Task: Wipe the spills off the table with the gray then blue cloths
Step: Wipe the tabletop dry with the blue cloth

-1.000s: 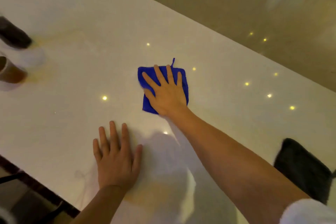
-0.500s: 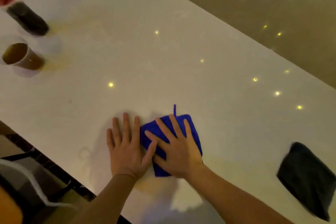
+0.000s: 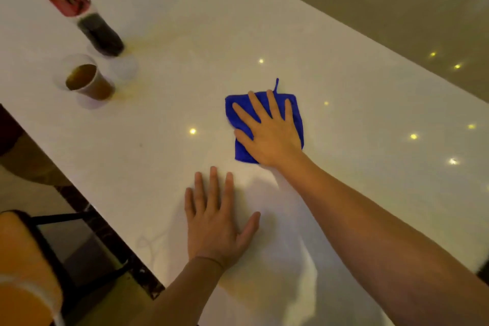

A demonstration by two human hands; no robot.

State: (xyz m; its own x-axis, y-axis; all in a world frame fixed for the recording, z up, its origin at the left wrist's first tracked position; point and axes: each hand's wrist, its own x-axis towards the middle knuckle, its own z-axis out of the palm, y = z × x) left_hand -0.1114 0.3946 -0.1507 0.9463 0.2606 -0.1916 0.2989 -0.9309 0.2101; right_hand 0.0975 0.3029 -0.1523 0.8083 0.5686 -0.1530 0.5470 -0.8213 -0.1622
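The blue cloth lies folded on the white table, about mid-table. My right hand presses flat on it, fingers spread, covering most of it. A small loop sticks out of the cloth's far edge. My left hand rests flat on the bare tabletop nearer to me, fingers apart, holding nothing. Faint yellowish spill marks show near the bottle and cup at far left. Only a dark sliver at the right edge hints at the gray cloth.
A cola bottle with a red label stands at far left, and a clear cup of brown drink stands just in front of it. The table's near edge runs diagonally at lower left, with an orange chair seat below it.
My right hand slid the blue cloth toward me beside my left hand, then pushed it away again to mid-table. My left hand stayed flat on the table.
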